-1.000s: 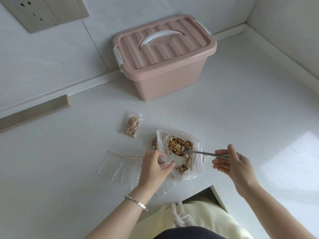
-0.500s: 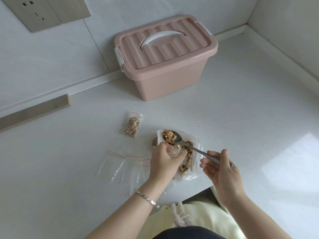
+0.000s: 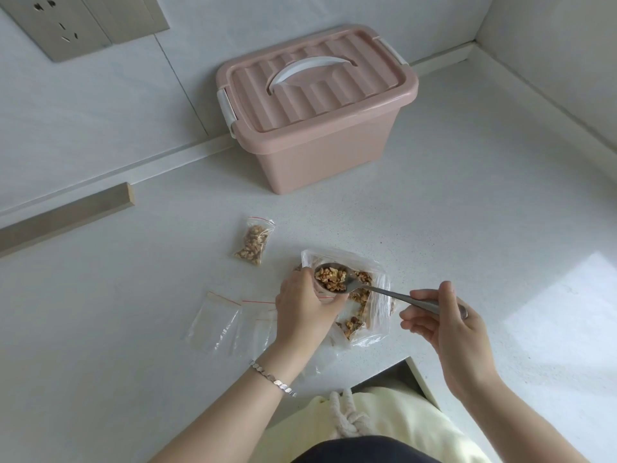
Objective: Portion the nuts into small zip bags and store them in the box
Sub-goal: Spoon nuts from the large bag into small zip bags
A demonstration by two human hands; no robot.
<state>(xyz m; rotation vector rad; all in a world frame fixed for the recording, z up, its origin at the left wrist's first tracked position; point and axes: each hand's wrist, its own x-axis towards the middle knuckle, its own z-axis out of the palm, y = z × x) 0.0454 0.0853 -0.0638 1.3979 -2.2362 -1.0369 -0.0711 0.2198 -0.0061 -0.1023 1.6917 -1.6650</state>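
A pink lidded box (image 3: 317,108) with a white handle stands shut at the back of the white counter. A large clear bag of walnut pieces (image 3: 364,302) lies open near the front edge. My right hand (image 3: 444,325) grips a metal spoon (image 3: 384,290) heaped with nuts, its bowl over the mouth of a small zip bag (image 3: 325,294). My left hand (image 3: 303,309) holds that small bag upright and hides most of it. A filled small zip bag (image 3: 254,242) lies apart to the left.
Empty small zip bags (image 3: 217,320) with red strips lie left of my left hand. A wooden strip (image 3: 66,217) runs along the wall at the left, and a wall socket (image 3: 63,26) sits above. The counter edge (image 3: 377,372) is close below my hands.
The spoon rose out of the large bag loaded with nuts and swung left over the small bag. My left hand lifted the small bag's mouth toward it.
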